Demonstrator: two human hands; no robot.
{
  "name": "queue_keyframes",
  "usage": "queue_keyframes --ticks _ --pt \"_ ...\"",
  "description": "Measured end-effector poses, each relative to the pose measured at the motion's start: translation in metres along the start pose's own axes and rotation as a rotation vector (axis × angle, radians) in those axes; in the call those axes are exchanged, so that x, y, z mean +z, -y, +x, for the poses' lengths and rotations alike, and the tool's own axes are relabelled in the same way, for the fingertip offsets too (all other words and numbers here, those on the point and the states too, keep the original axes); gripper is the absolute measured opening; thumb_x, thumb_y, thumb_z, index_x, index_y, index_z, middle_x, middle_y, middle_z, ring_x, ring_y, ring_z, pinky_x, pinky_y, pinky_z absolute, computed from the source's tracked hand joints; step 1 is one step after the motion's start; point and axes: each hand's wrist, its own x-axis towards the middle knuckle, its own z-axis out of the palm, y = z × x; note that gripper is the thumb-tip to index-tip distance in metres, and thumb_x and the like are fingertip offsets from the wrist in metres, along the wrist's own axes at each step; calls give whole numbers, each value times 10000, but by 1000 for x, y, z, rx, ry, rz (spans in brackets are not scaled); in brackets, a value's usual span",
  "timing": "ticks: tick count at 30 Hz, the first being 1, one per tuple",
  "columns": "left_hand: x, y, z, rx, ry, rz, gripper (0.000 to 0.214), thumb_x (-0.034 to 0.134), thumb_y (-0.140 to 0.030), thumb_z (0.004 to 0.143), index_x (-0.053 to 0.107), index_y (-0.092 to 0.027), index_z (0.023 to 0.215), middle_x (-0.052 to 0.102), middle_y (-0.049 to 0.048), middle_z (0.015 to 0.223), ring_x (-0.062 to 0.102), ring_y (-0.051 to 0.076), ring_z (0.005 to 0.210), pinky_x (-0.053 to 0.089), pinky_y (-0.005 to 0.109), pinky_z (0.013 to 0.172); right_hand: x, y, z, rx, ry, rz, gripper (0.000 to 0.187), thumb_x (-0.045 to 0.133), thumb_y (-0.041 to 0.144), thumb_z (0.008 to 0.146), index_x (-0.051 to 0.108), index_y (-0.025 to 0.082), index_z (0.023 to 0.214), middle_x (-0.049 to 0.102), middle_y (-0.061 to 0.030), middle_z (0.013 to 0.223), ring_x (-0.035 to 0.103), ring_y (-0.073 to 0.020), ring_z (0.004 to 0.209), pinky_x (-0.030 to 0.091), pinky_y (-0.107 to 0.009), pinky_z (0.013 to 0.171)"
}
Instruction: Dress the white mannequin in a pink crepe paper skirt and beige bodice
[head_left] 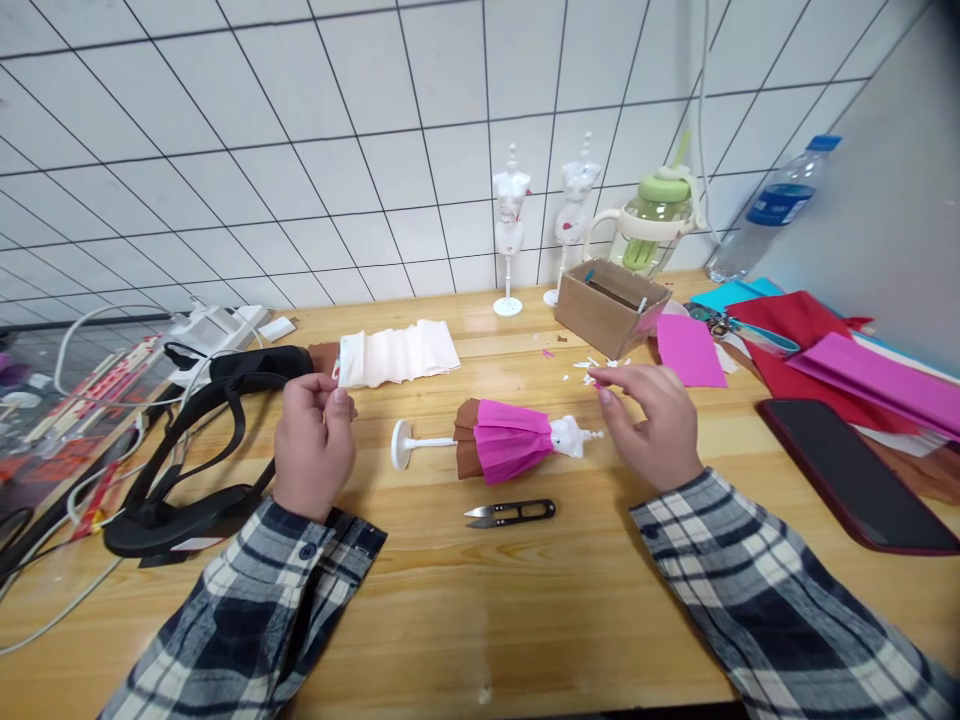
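Note:
My left hand (313, 440) is closed in a pinch at the left end of a pleated cream strip (401, 352); what its fingertips hold is unclear. On the other side, my right hand (654, 422) pinches a small pink scrap (598, 384) between thumb and forefinger. Lying on its side between the hands is a miniature white dress form (568, 437) with a round base at the left. It wears a pleated magenta skirt (514, 440) over a brown layer (466, 438). Black thread snips (511, 513) lie just in front of it.
Two white dress forms (510, 230) stand by the tiled wall, beside a cardboard box (611, 305) and a green-lidded cup (654, 220). White clippings (589, 368) lie before the box. At right are coloured fabrics (795, 345), a phone (862, 475) and a bottle (780, 215); at left, a black headset (180, 510).

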Motion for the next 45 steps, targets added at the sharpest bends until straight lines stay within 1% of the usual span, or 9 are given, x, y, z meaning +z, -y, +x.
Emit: queue_keyframes --ticks 3,8,11,24,29,35,39,41,45 --pt "-3 -28 -23 72 -69 -212 186 411 -384 961 438 -219 1042 603 -2 755 626 169 714 501 327 740 -3 21 -4 -110 25 58 232 509 264 911 642 262 1102 719 -49 991 639 -244 937 459 -415 866" --pt "1 -74 -68 265 292 -376 46 449 -277 947 459 -233 943 627 3 746 618 151 685 497 302 694 0 68 -15 -147 78 248 313 562 244 886 564 275 1197 710 -31 1043 621 -226 917 455 -415 879" --pt "6 -89 -84 352 382 -380 14 477 -245 926 483 -234 933 650 23 782 631 162 695 498 296 659 4 90 -24 -125 154 400 395 589 296 870 528 273 1259 694 -44 1085 586 -252 1022 461 -429 916" --pt "9 -87 -77 557 470 -318 343 500 -143 891 505 -194 1230 697 50 877 637 183 768 468 289 677 11 87 -27 -13 193 603 207 682 251 840 646 240 1043 706 -34 909 622 -198 875 507 -354 797" --pt "8 -87 -70 606 451 -366 218 515 -186 877 597 -171 1079 643 50 770 577 187 727 439 308 676 11 90 -26 48 254 738 43 654 181 848 637 219 860 724 -12 870 655 -154 814 505 -297 763" --pt "6 -86 -65 605 359 -284 112 555 -137 845 630 -155 926 627 41 708 547 169 665 411 292 628 9 90 -26 150 343 868 72 668 205 829 601 200 804 715 -39 953 634 -148 785 498 -269 669" --pt "0 -82 -61 475 358 -291 118 515 -154 874 632 -167 862 632 30 693 563 163 657 427 284 635 6 80 -24 198 391 737 77 614 188 845 554 201 798 665 -6 798 547 -110 605 430 -233 534" --pt "-3 -81 -59 404 347 -324 130 505 -150 885 630 -179 868 651 21 720 583 151 673 439 269 652 5 76 -23 37 554 576 66 643 185 814 579 202 811 632 13 732 540 -117 606 422 -246 555" --pt "-4 -82 -59 336 352 -391 135 496 -151 885 625 -181 863 665 20 748 597 142 694 457 256 671 12 74 -25 -294 837 169 162 679 226 806 648 194 963 667 -46 931 606 -213 852 467 -346 740"
